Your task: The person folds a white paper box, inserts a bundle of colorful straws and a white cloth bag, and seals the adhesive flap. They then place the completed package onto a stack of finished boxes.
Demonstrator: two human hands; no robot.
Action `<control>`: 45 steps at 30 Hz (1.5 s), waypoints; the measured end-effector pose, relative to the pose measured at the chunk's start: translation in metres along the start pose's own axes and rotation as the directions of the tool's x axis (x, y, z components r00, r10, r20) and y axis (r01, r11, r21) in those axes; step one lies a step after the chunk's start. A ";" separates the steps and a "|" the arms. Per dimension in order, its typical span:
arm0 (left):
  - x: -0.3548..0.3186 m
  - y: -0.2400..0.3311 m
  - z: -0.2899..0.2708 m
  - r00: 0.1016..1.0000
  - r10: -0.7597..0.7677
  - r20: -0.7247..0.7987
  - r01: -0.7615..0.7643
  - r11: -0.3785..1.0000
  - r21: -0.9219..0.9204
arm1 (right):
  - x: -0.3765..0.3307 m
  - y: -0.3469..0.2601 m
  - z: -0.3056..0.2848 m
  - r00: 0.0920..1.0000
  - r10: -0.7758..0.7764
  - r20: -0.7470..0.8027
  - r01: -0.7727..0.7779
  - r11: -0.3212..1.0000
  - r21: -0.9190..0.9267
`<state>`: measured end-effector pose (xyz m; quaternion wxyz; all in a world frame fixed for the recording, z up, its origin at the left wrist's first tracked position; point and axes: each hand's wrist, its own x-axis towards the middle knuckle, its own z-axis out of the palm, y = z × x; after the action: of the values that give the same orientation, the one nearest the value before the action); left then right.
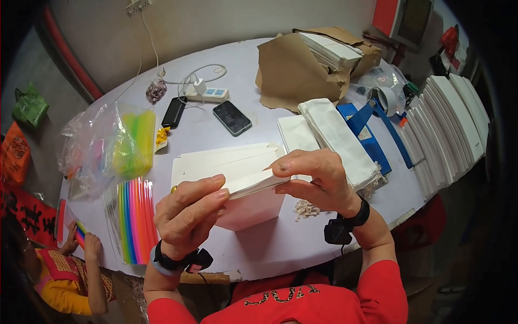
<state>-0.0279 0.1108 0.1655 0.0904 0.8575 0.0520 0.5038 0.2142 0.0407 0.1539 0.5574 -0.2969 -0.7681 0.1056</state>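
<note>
White, Rectangular Paper Bag (252, 210) Pinched at Both Ends

The bag is held over the white table (318, 232), toward the middle of its near edge. The left hand's (186, 216) fingers clamp the left end of its top edge; the right hand's (319, 174) thumb and forefinger clamp the right. Flat white paper pieces (216, 164) lie just behind.
</note>
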 end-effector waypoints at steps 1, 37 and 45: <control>-0.001 -0.001 0.000 1.000 0.002 -0.008 -0.002 1.000 0.001 | 0.000 0.000 0.001 1.000 0.007 -0.005 -0.007 1.000 0.013; -0.021 0.032 0.018 0.958 -0.188 -0.218 0.124 0.953 -0.278 | -0.010 -0.033 0.016 1.000 -0.023 -0.003 0.022 0.974 -0.226; -0.004 0.048 0.016 0.970 -0.210 -0.119 0.151 0.912 -0.381 | 0.001 -0.046 0.000 0.996 -0.067 0.057 0.070 0.996 -0.050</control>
<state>-0.0163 0.0618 0.1642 0.2919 0.7741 0.0426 0.5601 0.1984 0.0046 0.1772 0.5314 -0.2816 -0.7955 0.0745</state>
